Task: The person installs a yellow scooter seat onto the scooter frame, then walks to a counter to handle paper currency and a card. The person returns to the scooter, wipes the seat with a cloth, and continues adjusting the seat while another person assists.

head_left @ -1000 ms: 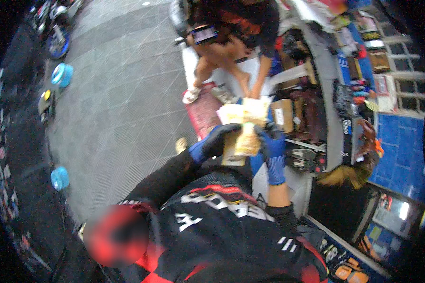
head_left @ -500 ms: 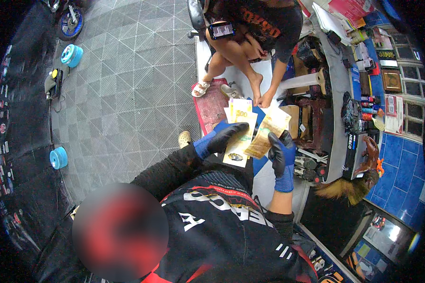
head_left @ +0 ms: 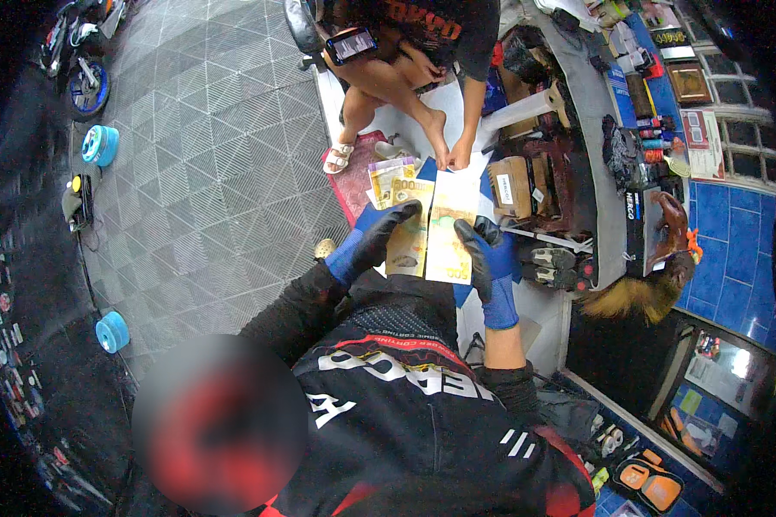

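The banknotes point(head_left: 431, 233) are spread in a loose fan right in front of the person's chest, yellowish paper with their long sides running away from the body toward the seated person beyond. Both gloved hands are on them: the left hand point(head_left: 372, 241), in a blue and black glove, is closed over the left edge of the fan with its fingers laid across the nearest note, and the right hand point(head_left: 485, 254) pinches the lower right corner of the longest note, thumb on top. So the notes lie between the two hands, neither one really nearer, and the fan opens out upward and to the left, where a few shorter notes poke past the left fingertips. Just past the top edge, a seated person point(head_left: 422, 52) reaches a bare hand point(head_left: 453, 157) down to a white sheet point(head_left: 470, 177) on the floor, close to the notes but apart from them. A brown cardboard box point(head_left: 513, 185) stands just beside on the right, a red mat point(head_left: 353, 177) lies to the left, and grey patterned floor tiles point(head_left: 215, 172) stretch away beyond.
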A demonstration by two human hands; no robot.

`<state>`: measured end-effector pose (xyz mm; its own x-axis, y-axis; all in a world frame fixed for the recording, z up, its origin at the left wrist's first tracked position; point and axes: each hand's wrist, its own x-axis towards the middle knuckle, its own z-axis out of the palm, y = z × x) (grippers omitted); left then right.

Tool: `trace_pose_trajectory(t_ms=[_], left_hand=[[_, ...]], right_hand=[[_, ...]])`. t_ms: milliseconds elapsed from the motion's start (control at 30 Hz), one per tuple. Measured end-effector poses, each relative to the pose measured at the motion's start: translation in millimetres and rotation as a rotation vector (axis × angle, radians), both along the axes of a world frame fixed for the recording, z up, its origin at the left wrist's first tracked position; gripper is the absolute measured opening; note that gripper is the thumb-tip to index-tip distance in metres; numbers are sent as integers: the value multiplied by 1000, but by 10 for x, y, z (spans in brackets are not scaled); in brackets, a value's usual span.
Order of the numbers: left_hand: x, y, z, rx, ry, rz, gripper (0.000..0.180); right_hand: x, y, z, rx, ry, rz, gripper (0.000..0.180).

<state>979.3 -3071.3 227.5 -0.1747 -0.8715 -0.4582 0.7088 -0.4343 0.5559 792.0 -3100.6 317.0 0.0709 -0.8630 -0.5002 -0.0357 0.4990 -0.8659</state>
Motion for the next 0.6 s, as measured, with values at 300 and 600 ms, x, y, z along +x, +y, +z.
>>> trace_pose_trajectory(t_ms=[300,600], left_hand=[[94,26,124,188,317,-53,36],[159,81,206,145,257,-143,43]], right_hand=[[-11,104,-55,-3,-160,-35,11],[24,126,-46,-121,71,101,14]])
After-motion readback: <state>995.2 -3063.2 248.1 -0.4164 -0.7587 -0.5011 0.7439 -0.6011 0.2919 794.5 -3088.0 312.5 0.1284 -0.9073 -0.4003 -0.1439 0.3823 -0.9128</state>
